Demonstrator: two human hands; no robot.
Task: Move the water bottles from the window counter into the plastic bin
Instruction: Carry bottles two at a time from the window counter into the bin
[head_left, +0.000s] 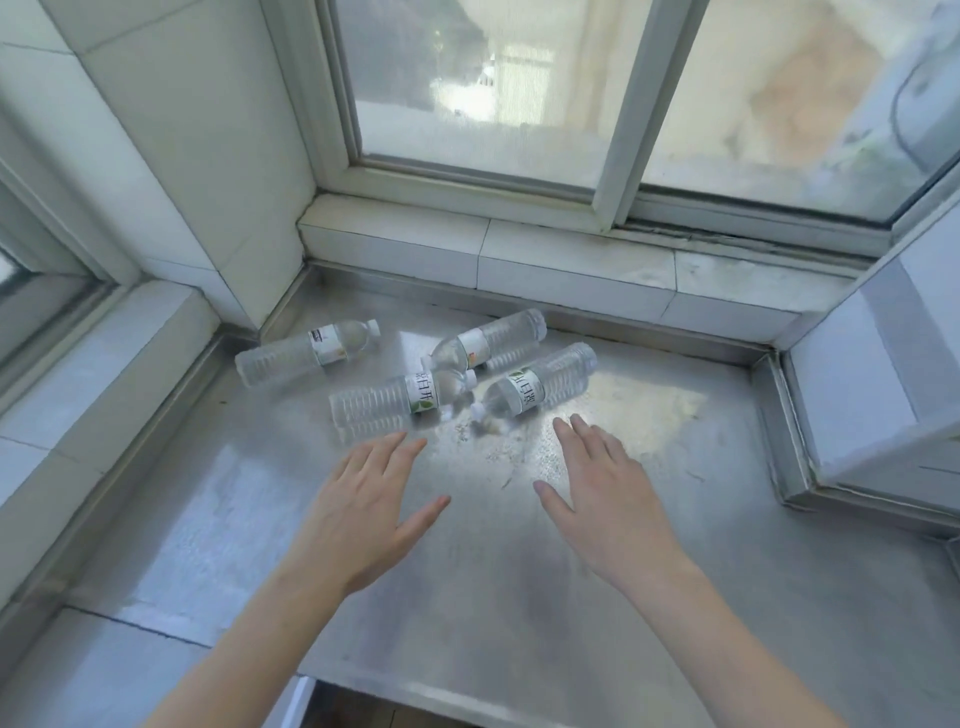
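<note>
Bottles, 4 of them, lie on their sides on the steel counter (675, 545) under the window (519, 93), none touched by a hand. Farthest left, the first bottle (306, 353) lies alone near the tiled wall corner, its cap pointing right. Next, the second bottle (400, 402) lies just beyond the left hand (363, 514), cap to the right. The left hand hovers palm down, its fingers (387, 452) straight and spread, holding nothing. Behind, the third bottle (488, 340) lies near the sill, cap toward the second bottle's neck. The fourth bottle (540, 387) lies just beside it, cap pointing down-left. The right hand (608, 499) hovers near this one, fingers straight and loosely spread, empty.
</note>
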